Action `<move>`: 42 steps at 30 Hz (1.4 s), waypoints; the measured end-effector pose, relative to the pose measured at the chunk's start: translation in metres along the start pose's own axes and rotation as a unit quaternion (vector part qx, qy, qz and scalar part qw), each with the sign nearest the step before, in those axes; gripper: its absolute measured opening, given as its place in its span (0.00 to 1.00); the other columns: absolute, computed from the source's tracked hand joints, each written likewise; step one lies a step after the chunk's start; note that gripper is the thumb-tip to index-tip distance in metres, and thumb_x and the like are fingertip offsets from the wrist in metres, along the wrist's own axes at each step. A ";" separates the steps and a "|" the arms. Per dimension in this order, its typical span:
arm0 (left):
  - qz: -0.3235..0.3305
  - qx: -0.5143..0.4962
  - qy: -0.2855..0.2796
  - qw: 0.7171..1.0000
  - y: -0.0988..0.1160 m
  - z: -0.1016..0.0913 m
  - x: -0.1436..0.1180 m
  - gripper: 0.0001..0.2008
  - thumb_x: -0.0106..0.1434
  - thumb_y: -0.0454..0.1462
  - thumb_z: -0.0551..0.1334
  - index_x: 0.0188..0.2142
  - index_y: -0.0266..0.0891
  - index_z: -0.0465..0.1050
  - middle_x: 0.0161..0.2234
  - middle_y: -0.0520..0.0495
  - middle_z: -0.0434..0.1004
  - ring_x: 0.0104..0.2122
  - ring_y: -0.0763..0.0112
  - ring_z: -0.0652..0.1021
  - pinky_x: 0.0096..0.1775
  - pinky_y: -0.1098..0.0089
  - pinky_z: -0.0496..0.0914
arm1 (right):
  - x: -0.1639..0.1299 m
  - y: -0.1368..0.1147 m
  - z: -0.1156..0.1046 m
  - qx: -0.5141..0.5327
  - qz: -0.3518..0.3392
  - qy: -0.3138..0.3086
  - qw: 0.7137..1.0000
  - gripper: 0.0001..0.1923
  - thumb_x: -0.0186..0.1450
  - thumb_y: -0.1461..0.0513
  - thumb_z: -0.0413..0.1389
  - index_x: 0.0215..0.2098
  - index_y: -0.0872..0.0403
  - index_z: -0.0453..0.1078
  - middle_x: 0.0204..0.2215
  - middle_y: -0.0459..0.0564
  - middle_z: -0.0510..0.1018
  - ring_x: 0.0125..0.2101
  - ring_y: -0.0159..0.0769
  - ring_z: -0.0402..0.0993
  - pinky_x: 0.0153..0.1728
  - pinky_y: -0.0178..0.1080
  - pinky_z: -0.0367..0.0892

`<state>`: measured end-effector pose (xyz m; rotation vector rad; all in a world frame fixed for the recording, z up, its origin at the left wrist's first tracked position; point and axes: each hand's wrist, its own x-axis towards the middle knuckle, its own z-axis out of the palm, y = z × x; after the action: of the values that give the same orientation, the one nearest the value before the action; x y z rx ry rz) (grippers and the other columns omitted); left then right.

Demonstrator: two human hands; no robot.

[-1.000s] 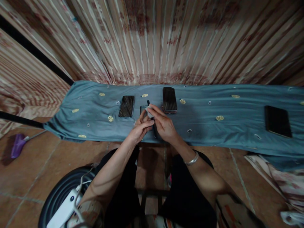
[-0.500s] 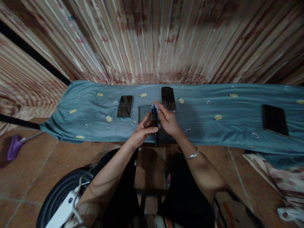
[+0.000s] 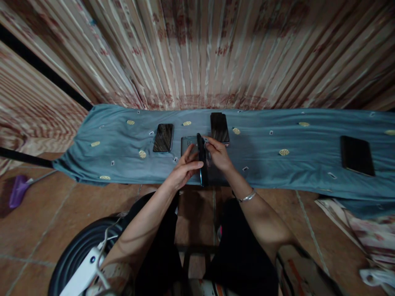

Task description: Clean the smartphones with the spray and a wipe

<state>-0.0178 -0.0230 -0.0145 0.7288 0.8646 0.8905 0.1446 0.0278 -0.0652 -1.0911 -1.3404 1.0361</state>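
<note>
The right hand (image 3: 219, 156), pinching a pale scrap (image 3: 206, 142), has slipped from the phone's far tip to its right side, where its work now seems to lie, while the left hand (image 3: 181, 172) holds the phone (image 3: 202, 166) edge-on over the surface (image 3: 262, 166).

A person's left hand (image 3: 184, 167) grips a slim dark phone (image 3: 202, 162) edge-up over a blue-green cloth (image 3: 262, 160), the right hand (image 3: 218, 155) pinching something small and pale alongside, with a second phone (image 3: 163, 137) lying to the left.
</note>
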 end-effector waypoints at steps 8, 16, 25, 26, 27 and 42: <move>0.022 -0.003 0.084 0.996 0.005 -0.004 0.003 0.54 0.45 0.30 0.76 0.71 0.49 0.61 0.76 0.41 0.51 0.68 0.50 0.68 0.60 0.58 0.73 | -0.007 -0.004 0.009 0.017 0.043 0.001 0.999 0.18 0.69 0.54 0.56 0.53 0.48 0.80 0.51 0.46 0.85 0.55 0.42 0.79 0.62 0.47 0.71; 0.076 -0.037 0.061 0.995 0.017 -0.016 0.008 0.38 0.49 0.32 0.75 0.60 0.44 0.72 0.58 0.45 0.79 0.56 0.57 0.80 0.55 0.60 0.77 | -0.019 -0.005 0.023 0.011 0.049 -0.050 0.997 0.18 0.69 0.58 0.56 0.54 0.48 0.81 0.50 0.45 0.86 0.53 0.42 0.81 0.61 0.47 0.71; 0.054 -0.051 0.034 0.997 0.018 -0.019 0.010 0.32 0.45 0.32 0.76 0.51 0.42 0.73 0.41 0.50 0.85 0.44 0.63 0.84 0.51 0.60 0.78 | -0.019 -0.003 0.020 -0.043 0.031 -0.065 0.996 0.17 0.70 0.59 0.56 0.53 0.48 0.82 0.41 0.46 0.87 0.46 0.42 0.83 0.56 0.46 0.74; 0.051 -0.049 0.034 0.997 0.018 -0.020 0.010 0.32 0.45 0.32 0.76 0.51 0.42 0.73 0.40 0.50 0.85 0.43 0.63 0.84 0.50 0.60 0.78 | -0.020 -0.003 0.019 -0.051 0.028 -0.069 0.996 0.17 0.70 0.59 0.56 0.53 0.48 0.82 0.41 0.46 0.87 0.45 0.42 0.83 0.55 0.46 0.74; 0.047 -0.045 0.034 0.997 0.018 -0.019 0.009 0.33 0.45 0.32 0.76 0.52 0.42 0.72 0.40 0.50 0.85 0.43 0.63 0.84 0.50 0.60 0.79 | -0.020 -0.004 0.019 -0.058 0.025 -0.072 0.995 0.17 0.70 0.59 0.56 0.52 0.48 0.82 0.41 0.47 0.87 0.45 0.43 0.83 0.55 0.47 0.74; 0.104 -0.063 0.065 0.990 0.034 -0.032 0.007 0.59 0.48 0.28 0.75 0.73 0.62 0.51 0.52 0.52 0.83 0.58 0.62 0.80 0.60 0.58 0.72 | -0.032 -0.021 0.013 -0.016 0.039 -0.112 0.993 0.17 0.67 0.60 0.56 0.49 0.48 0.84 0.43 0.45 0.87 0.45 0.40 0.82 0.53 0.44 0.75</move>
<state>-0.0547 0.0038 -0.0035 0.6638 0.8496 1.1783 0.1309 -0.0079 -0.0517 -1.0806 -1.5068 1.2278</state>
